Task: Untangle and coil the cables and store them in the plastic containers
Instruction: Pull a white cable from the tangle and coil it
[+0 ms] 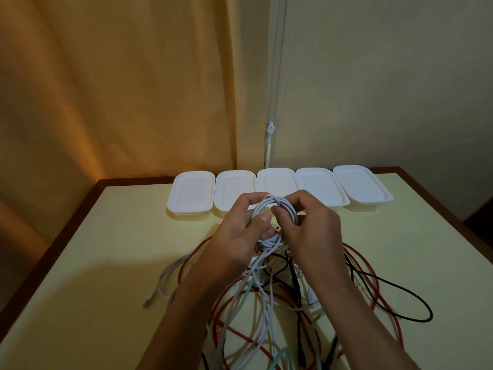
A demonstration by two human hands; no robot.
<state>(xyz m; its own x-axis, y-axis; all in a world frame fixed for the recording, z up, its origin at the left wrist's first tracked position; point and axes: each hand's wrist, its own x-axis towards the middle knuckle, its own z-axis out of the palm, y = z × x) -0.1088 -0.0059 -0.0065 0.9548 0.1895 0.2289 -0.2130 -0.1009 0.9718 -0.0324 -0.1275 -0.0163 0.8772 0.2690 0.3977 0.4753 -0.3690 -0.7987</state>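
Tangled cables (280, 311), red, black, white and green, sprawl over the near end of the pale yellow table (106, 263). Just above that mess both hands hold a white cable coil (274, 220): left hand (240, 231) has thumb and curled fingers clamped round it, right hand (309, 228) pinches the other side. Behind them, five white plastic containers (277, 188) sit in a row by the orange curtain (120, 84) and beige wall (386, 76).
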